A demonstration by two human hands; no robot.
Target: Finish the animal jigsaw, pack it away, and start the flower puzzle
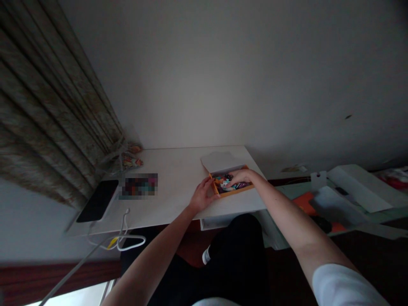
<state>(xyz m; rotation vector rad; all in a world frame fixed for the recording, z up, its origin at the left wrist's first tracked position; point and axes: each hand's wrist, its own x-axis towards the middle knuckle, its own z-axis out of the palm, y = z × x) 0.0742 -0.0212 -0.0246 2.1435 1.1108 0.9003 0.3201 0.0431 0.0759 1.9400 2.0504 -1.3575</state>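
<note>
An orange-edged box point(237, 192) lies on the white desk near its right end, with its pale lid point(219, 162) folded back toward the wall. Many small colourful pieces point(219, 182) fill it, too small to name. My left hand point(201, 196) grips the box's left side, fingers at the far corner and thumb at the near one. My right hand point(239, 176) reaches down into the box from the right. Its fingertips are among the pieces, and whether they hold one is hidden.
On the left of the white desk point(172, 170) lie a dark tablet point(98, 201), a blurred-out item point(138, 186) and a clear plastic bag point(123, 159). A white cable point(125, 221) hangs over the front edge. Boxes point(360, 187) lie on a lower glass surface to the right.
</note>
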